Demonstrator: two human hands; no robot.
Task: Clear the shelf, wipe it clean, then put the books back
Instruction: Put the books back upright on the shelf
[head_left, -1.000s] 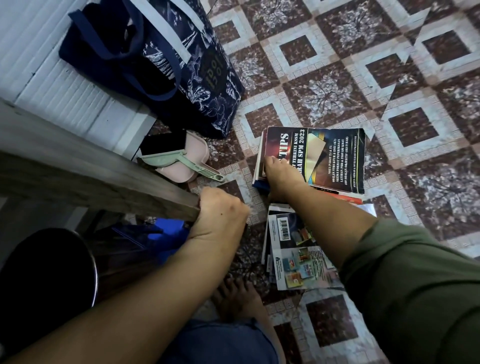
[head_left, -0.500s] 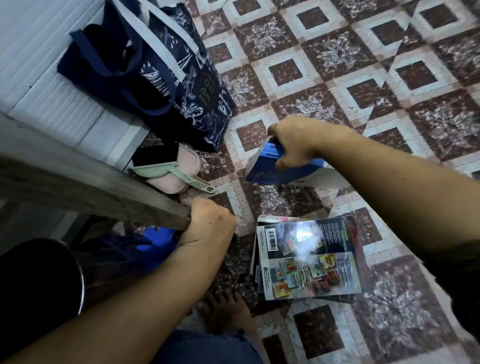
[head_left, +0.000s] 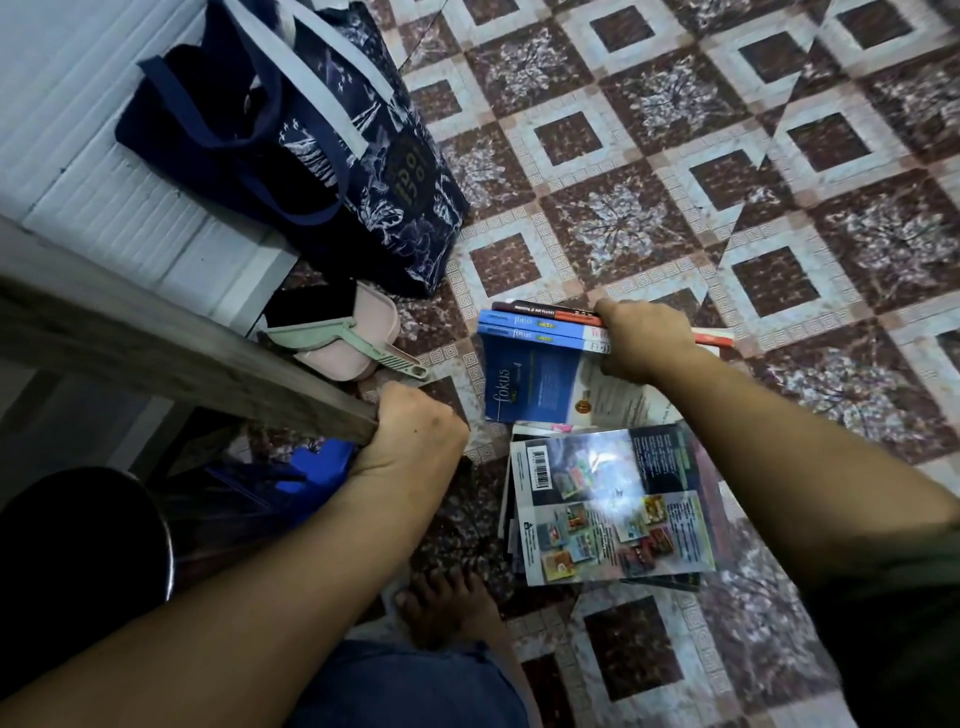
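1. The left hand (head_left: 410, 431) curls tightly round the end of the shelf board (head_left: 182, 353).
2. The held books (head_left: 530, 374), at least four by their spines, lie right of the board with their long axis left to right.
3. A floor pile (head_left: 613, 499) lies near; its count cannot be told.
4. The right hand (head_left: 644, 338) clamps the bundle's right end.

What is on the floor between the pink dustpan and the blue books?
Nothing: only bare floor tiles lie between the pink dustpan and the blue books that the right hand grips. The head view shows it.
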